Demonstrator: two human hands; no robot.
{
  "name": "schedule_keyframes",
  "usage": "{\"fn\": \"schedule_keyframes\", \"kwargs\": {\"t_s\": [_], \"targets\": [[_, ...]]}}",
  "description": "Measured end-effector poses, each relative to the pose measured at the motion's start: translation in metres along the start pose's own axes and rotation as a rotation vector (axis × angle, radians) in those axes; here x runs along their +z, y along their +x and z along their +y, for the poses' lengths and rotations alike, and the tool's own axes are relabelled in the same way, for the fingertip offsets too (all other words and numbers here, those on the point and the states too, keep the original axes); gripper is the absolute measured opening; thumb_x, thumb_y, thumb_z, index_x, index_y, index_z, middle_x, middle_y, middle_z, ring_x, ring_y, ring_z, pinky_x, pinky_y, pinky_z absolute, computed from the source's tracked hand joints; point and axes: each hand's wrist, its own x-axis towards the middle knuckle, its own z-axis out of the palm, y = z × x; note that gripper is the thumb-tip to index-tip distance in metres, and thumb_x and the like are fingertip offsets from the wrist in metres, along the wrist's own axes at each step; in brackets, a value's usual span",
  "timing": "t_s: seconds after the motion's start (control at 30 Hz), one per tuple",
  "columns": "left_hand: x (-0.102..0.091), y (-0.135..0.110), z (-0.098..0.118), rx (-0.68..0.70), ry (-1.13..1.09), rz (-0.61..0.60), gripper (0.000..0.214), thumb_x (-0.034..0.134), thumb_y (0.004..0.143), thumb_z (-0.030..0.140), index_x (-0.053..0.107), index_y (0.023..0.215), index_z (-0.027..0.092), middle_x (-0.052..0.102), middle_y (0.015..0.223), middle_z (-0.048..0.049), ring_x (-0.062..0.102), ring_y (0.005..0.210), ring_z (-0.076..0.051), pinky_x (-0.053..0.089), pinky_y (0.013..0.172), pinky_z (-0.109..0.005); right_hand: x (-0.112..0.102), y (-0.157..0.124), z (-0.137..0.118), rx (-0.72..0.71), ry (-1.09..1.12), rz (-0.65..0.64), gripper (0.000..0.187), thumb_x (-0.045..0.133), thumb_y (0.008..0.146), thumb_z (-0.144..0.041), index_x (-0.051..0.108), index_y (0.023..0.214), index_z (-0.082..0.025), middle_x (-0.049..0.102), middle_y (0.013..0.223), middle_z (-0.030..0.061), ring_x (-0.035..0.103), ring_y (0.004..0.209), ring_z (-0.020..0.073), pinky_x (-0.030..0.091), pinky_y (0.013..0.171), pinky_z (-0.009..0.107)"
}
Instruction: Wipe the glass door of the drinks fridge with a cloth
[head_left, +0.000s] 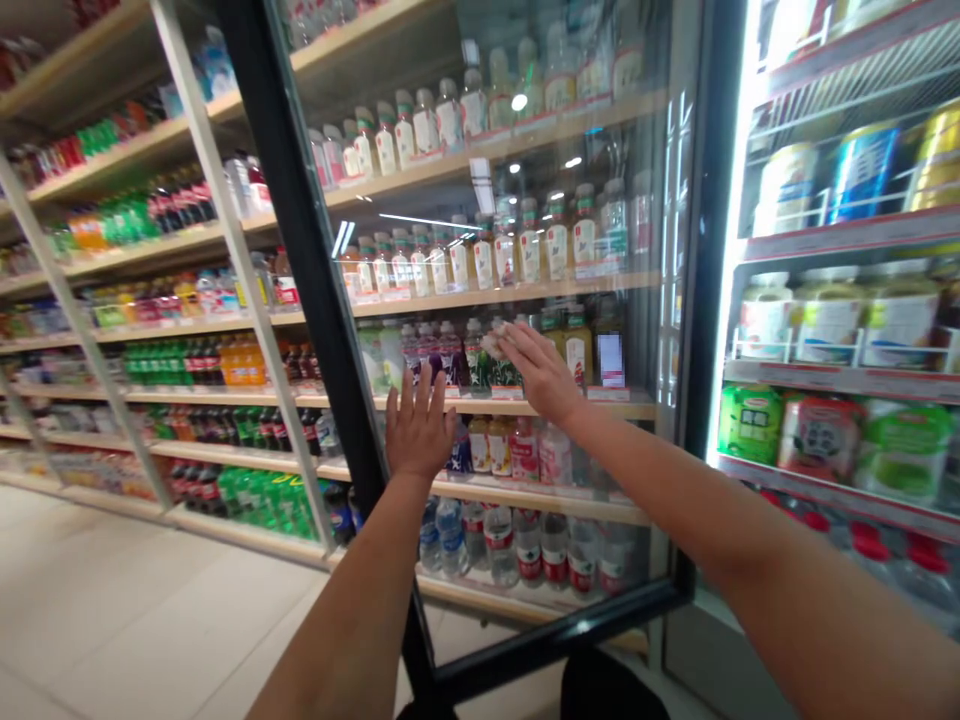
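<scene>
A glass fridge door [566,637] with a black frame stands swung open in front of me. My left hand [420,425] lies flat against the glass near the door's left side, fingers spread and holding nothing. Higher and further right, my right hand [544,375] presses a small crumpled whitish cloth [493,345] to the glass. Its fingers are together over the cloth, which is partly hidden beneath them. Ceiling lights reflect in the pane.
Behind the glass, wooden shelves [480,297] carry rows of bottled drinks. The lit fridge interior [832,375] at right holds cans, bottles and pouches. More drink shelves [180,325] run along the left, above a pale tiled floor [135,600].
</scene>
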Motion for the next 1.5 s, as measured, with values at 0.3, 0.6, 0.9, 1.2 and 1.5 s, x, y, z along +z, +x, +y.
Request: {"fn": "schedule_keyframes", "kwargs": {"t_s": [0.3, 0.6, 0.9, 1.2, 1.5], "targets": [[0.001, 0.000, -0.001, -0.008, -0.011, -0.005, 0.063, 0.049, 0.098, 0.031, 0.027, 0.156, 0.021, 0.027, 0.161, -0.0094, 0.011, 0.153, -0.027, 0.012, 0.126, -0.052, 0.000, 0.002, 0.003, -0.122, 0.031, -0.077, 0.055, 0.038, 0.098, -0.009, 0.041, 0.151, -0.025, 0.046, 0.154, 0.0054, 0.027, 0.151, 0.0192, 0.035, 0.122, 0.046], [0.002, -0.001, -0.002, 0.003, 0.001, 0.018, 0.063, 0.050, 0.098, 0.031, 0.028, 0.156, 0.021, 0.027, 0.161, -0.0089, 0.012, 0.153, -0.026, 0.012, 0.126, -0.051, 0.007, -0.015, -0.010, -0.350, 0.056, -0.163, 0.051, 0.042, 0.099, -0.013, 0.044, 0.149, -0.023, 0.049, 0.151, 0.0054, 0.028, 0.151, 0.0180, 0.039, 0.120, 0.041], [0.003, -0.001, -0.003, 0.001, -0.015, 0.021, 0.062, 0.050, 0.097, 0.031, 0.031, 0.155, 0.021, 0.029, 0.160, -0.0090, 0.012, 0.153, -0.027, 0.012, 0.126, -0.051, 0.007, -0.008, -0.005, -0.085, 0.056, -0.083, 0.057, 0.040, 0.097, -0.008, 0.038, 0.152, -0.024, 0.043, 0.156, 0.0076, 0.021, 0.153, 0.0190, 0.033, 0.123, 0.047], [0.002, 0.000, -0.002, -0.005, -0.018, 0.004, 0.063, 0.050, 0.097, 0.030, 0.028, 0.156, 0.021, 0.028, 0.161, -0.0089, 0.012, 0.153, -0.028, 0.013, 0.125, -0.052, 0.007, 0.004, -0.006, 0.019, 0.037, 0.020, 0.059, 0.033, 0.096, -0.004, 0.037, 0.153, -0.021, 0.042, 0.156, 0.0092, 0.018, 0.153, 0.0177, 0.032, 0.124, 0.046], [0.002, -0.002, -0.002, -0.011, -0.037, 0.009, 0.063, 0.049, 0.098, 0.031, 0.026, 0.156, 0.023, 0.027, 0.161, -0.0082, 0.011, 0.153, -0.026, 0.011, 0.126, -0.051, 0.013, -0.016, -0.014, -0.260, 0.092, -0.145, 0.054, 0.043, 0.098, -0.011, 0.043, 0.150, -0.025, 0.049, 0.152, 0.0060, 0.029, 0.150, 0.0197, 0.039, 0.120, 0.044]]}}
